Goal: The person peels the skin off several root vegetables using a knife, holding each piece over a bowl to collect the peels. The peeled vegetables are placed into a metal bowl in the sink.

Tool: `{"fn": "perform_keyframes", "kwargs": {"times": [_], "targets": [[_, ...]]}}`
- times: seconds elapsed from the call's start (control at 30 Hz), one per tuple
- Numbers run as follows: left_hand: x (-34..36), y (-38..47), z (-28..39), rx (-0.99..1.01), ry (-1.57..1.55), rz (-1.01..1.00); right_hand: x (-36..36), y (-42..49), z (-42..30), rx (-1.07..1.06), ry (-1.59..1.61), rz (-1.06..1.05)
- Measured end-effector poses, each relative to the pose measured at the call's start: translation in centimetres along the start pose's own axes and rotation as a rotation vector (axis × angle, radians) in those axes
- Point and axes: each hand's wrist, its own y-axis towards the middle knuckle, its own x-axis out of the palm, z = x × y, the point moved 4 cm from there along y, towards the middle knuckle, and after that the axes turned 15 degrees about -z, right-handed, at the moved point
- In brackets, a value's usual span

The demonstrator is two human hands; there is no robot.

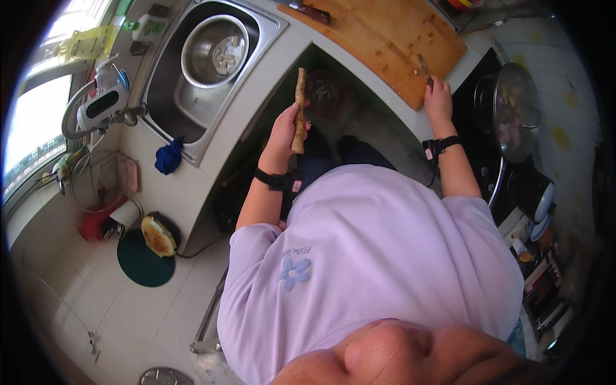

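My left hand [284, 127] grips a brown, rough-skinned root [299, 110], seemingly a Chinese yam, held lengthwise above the gap in front of the counter. In my right hand [438, 98] is a small metal-headed tool [423, 65], possibly a vegetable peeler; the fingers hide its handle. That hand is at the near right corner of a wooden cutting board [380, 33], which bears small scraps. A dark-handled knife [313, 12] lies at the board's left end. Below and beyond the root, a dark red container [327, 94] sits in shadow, its contents unclear.
Left stands a steel sink [192, 115] holding a metal bowl [190, 57] with pale pieces in it. A blue cloth [168, 156] lies by its corner. At right, a glass-lidded pot [517, 113] sits on a black cooktop [464, 103]. A faucet [130, 115] reaches over the sink's edge.
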Motion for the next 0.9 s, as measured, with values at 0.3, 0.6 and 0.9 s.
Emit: {"fn": "perform_keyframes", "kwargs": {"times": [0.3,0.6,0.9], "targets": [[3.7,3.4,-4.9,0.453,-0.148,0.037,3.3,-6.6,-10.1,-0.131,1.121,-0.786],[1.6,4.9,-8.1,0.663,0.228,0.089,13.9,-6.9,-16.9,0.35,1.814,-1.254],[-3.3,6.8,-12.5,0.381,0.578,0.073,21.3,-3.1,-18.9,0.476,1.717,-0.964]]}}
